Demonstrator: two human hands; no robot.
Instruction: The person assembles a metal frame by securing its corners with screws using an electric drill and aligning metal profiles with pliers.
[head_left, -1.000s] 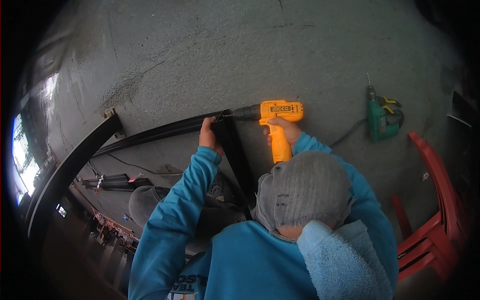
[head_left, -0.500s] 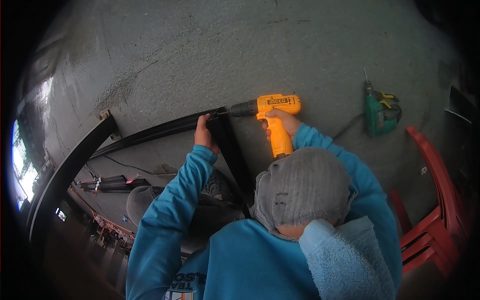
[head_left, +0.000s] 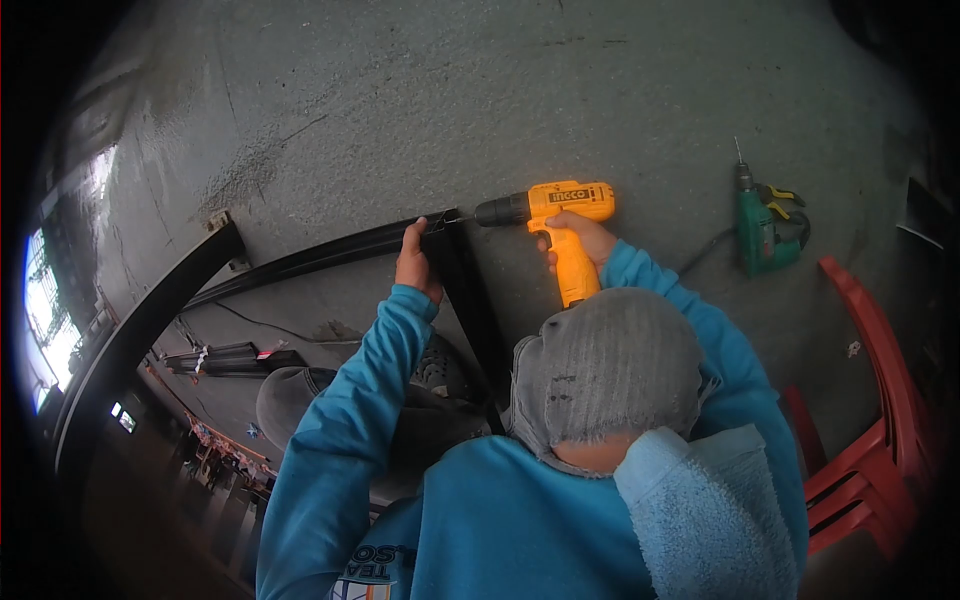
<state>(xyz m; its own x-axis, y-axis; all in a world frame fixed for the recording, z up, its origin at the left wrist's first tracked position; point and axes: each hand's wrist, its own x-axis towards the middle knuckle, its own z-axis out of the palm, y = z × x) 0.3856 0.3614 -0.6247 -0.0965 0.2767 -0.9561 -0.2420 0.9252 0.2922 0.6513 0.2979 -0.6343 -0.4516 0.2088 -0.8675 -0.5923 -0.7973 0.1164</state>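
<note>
A yellow cordless drill [head_left: 572,203] marked INGCO is in my right hand [head_left: 583,238], fingers wrapped round its grip near the trigger. Its black chuck points left at the corner of a black metal frame [head_left: 475,305], and the thin bit reaches to the corner's edge. My left hand [head_left: 416,262] grips the frame just beside that corner, thumb lying along the top. One long black bar [head_left: 320,250] runs from the corner to the left; another piece comes down toward my body. The drill's base is hidden behind the grey cap [head_left: 610,375].
A green corded drill [head_left: 757,230] lies on the concrete floor [head_left: 430,110] at the right, beside yellow-and-black handles [head_left: 783,200]. A red plastic chair [head_left: 875,400] stands at the lower right. On the left are a curved-looking black bar [head_left: 140,330] and more black profiles [head_left: 230,360].
The drill in my right hand has shifted slightly right, its chuck a little farther from the frame corner. My left hand keeps its grip. The whole view has moved slightly.
</note>
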